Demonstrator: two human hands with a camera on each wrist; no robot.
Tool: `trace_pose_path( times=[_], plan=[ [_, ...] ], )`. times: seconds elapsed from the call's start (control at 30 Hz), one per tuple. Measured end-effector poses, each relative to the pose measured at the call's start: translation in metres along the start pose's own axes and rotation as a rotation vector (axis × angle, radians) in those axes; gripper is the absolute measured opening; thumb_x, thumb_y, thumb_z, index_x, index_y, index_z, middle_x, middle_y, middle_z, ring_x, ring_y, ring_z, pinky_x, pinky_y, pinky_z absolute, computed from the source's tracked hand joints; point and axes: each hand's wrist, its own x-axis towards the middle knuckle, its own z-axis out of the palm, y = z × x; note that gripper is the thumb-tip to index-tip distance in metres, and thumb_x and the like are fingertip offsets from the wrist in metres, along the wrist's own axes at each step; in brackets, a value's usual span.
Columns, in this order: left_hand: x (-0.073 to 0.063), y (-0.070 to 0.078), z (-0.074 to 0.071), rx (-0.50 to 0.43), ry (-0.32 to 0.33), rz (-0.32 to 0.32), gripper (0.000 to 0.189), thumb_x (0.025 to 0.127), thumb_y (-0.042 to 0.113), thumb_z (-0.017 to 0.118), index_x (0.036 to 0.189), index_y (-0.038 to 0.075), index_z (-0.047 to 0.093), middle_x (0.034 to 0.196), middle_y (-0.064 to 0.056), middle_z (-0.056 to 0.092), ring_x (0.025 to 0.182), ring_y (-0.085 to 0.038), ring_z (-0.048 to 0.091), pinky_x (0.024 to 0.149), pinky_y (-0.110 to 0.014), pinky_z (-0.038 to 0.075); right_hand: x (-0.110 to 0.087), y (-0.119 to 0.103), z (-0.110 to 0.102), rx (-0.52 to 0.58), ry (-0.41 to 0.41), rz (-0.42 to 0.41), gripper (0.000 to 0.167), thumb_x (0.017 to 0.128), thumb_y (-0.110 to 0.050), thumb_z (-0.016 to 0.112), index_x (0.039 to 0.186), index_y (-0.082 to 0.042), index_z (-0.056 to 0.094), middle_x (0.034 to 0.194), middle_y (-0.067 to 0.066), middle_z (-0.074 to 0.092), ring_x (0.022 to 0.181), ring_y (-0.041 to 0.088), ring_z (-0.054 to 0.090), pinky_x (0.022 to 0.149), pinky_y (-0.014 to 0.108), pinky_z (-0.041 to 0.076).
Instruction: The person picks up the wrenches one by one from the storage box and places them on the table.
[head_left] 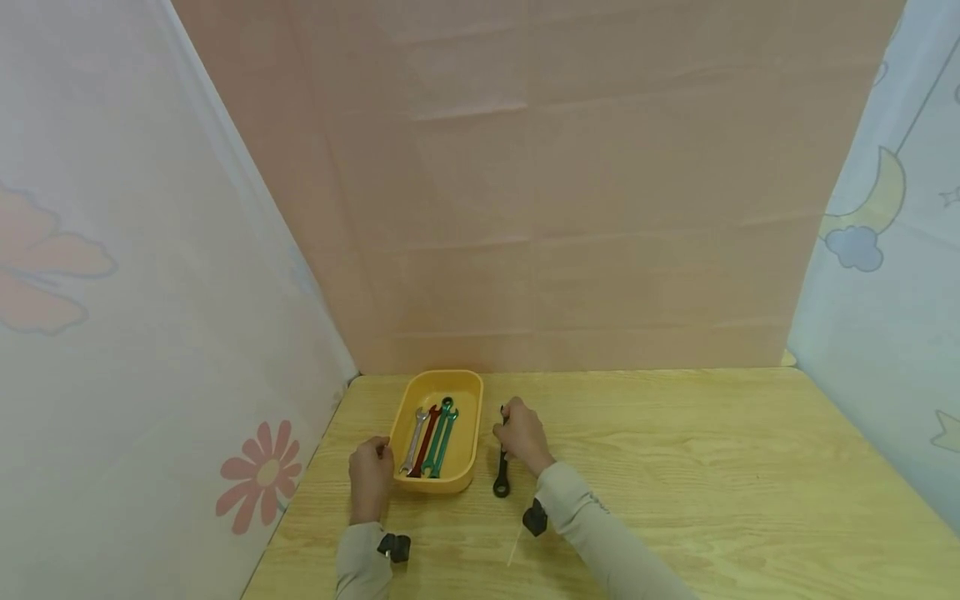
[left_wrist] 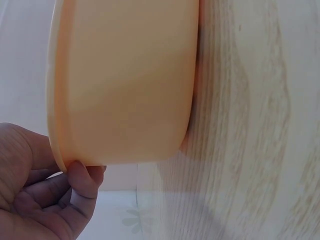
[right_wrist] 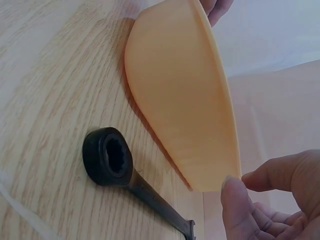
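Note:
My left hand (head_left: 371, 479) pinches the rim of a yellow plastic tray (head_left: 477, 446) at its left side; the left wrist view shows the thumb (left_wrist: 82, 180) against the outer wall. Inside the tray lie a silver wrench (head_left: 414, 442), a red wrench (head_left: 426, 443) and two green wrenches (head_left: 442, 442), side by side. Right of the tray, a black ratcheting combination wrench (right_wrist: 150, 192) lies on the table, ring end toward me. My right hand (head_left: 522, 433) hovers over its far end, fingers loosely bent, thumb and forefinger close together and apart from the wrench.
The pale wooden table (head_left: 675, 467) extends to the right. A plain tan cloth (head_left: 570, 208) hangs behind its far edge. Patterned cloths hang at the left (head_left: 150, 250) and right (head_left: 885, 333). A thin light strip (head_left: 514, 546) shows below the right wrist's black camera (head_left: 535, 518).

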Motion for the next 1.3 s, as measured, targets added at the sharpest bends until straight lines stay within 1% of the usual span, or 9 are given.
trace_pose_path(
  times=[0.17, 0.37, 0.47, 0.6, 0.67, 0.77, 0.97, 1.2, 1.3],
  plan=[
    [0.0, 0.0, -0.001, 0.0, -0.003, 0.006, 0.019, 0.092, -0.011, 0.058, 0.108, -0.017, 0.067, 0.095, -0.03, 0.069, 0.075, -0.03, 0.068, 0.058, -0.037, 0.056, 0.004, 0.0, 0.001, 0.008, 0.0, -0.007, 0.023, 0.092, 0.001, 0.059, 0.113, 0.009, 0.052, 0.061, 0.007, 0.057, 0.049, 0.031, 0.064, 0.043, 0.035, 0.054],
    [0.0, -0.001, 0.0, 0.001, -0.005, -0.002, 0.02, 0.092, -0.01, 0.058, 0.108, -0.017, 0.067, 0.095, -0.029, 0.069, 0.074, -0.028, 0.067, 0.058, -0.037, 0.055, 0.002, -0.004, 0.002, 0.038, -0.005, -0.015, 0.024, 0.092, 0.001, 0.06, 0.113, 0.01, 0.052, 0.058, 0.006, 0.057, 0.05, 0.033, 0.065, 0.048, 0.04, 0.056],
    [-0.001, 0.0, 0.0, 0.003, 0.002, -0.006, 0.019, 0.092, -0.01, 0.058, 0.107, -0.017, 0.068, 0.095, -0.029, 0.069, 0.074, -0.028, 0.066, 0.058, -0.037, 0.055, 0.002, -0.006, 0.003, 0.045, -0.017, -0.011, 0.026, 0.092, 0.001, 0.06, 0.114, 0.01, 0.052, 0.055, 0.005, 0.056, 0.05, 0.034, 0.065, 0.046, 0.037, 0.055],
    [-0.001, 0.001, 0.0, 0.013, 0.015, -0.004, 0.019, 0.091, -0.011, 0.059, 0.106, -0.016, 0.068, 0.094, -0.028, 0.07, 0.074, -0.029, 0.067, 0.058, -0.038, 0.055, 0.004, -0.009, 0.003, 0.025, -0.026, 0.003, 0.028, 0.091, -0.001, 0.06, 0.116, 0.009, 0.052, 0.051, 0.002, 0.055, 0.049, 0.032, 0.064, 0.043, 0.028, 0.049],
    [-0.001, 0.002, 0.0, 0.016, 0.022, 0.0, 0.018, 0.09, -0.011, 0.059, 0.105, -0.016, 0.069, 0.093, -0.028, 0.07, 0.073, -0.029, 0.067, 0.058, -0.038, 0.055, 0.005, -0.009, 0.004, 0.024, -0.03, 0.005, 0.028, 0.091, -0.002, 0.06, 0.117, 0.009, 0.052, 0.05, 0.002, 0.054, 0.047, 0.029, 0.063, 0.042, 0.026, 0.047],
    [-0.001, 0.002, 0.001, 0.012, 0.027, 0.004, 0.018, 0.09, -0.011, 0.059, 0.105, -0.016, 0.068, 0.092, -0.028, 0.07, 0.073, -0.03, 0.067, 0.057, -0.039, 0.055, 0.006, -0.011, 0.005, 0.03, -0.038, 0.001, 0.029, 0.091, -0.001, 0.06, 0.117, 0.009, 0.051, 0.049, 0.002, 0.054, 0.045, 0.027, 0.062, 0.041, 0.026, 0.046],
    [0.0, 0.0, 0.001, 0.02, 0.011, -0.025, 0.02, 0.092, -0.01, 0.058, 0.107, -0.016, 0.068, 0.095, -0.028, 0.07, 0.076, -0.029, 0.067, 0.06, -0.039, 0.056, 0.007, -0.013, 0.008, 0.035, -0.051, 0.011, 0.028, 0.092, -0.002, 0.06, 0.117, 0.008, 0.051, 0.051, 0.002, 0.055, 0.049, 0.032, 0.063, 0.041, 0.024, 0.044],
    [0.001, -0.001, 0.001, 0.022, 0.019, -0.029, 0.019, 0.091, -0.009, 0.058, 0.107, -0.016, 0.068, 0.094, -0.028, 0.07, 0.075, -0.028, 0.067, 0.06, -0.039, 0.056, 0.007, -0.015, 0.009, 0.04, -0.042, -0.026, 0.024, 0.091, -0.001, 0.061, 0.113, 0.006, 0.052, 0.053, 0.003, 0.057, 0.041, 0.017, 0.055, 0.041, 0.024, 0.044],
    [0.002, 0.0, 0.002, 0.02, 0.016, -0.034, 0.019, 0.092, -0.009, 0.058, 0.107, -0.016, 0.068, 0.094, -0.027, 0.07, 0.075, -0.028, 0.066, 0.06, -0.038, 0.056, 0.008, -0.017, 0.009, 0.045, -0.042, -0.026, 0.024, 0.092, -0.002, 0.061, 0.112, 0.005, 0.053, 0.055, 0.003, 0.057, 0.043, 0.021, 0.058, 0.041, 0.025, 0.045]
  ],
)
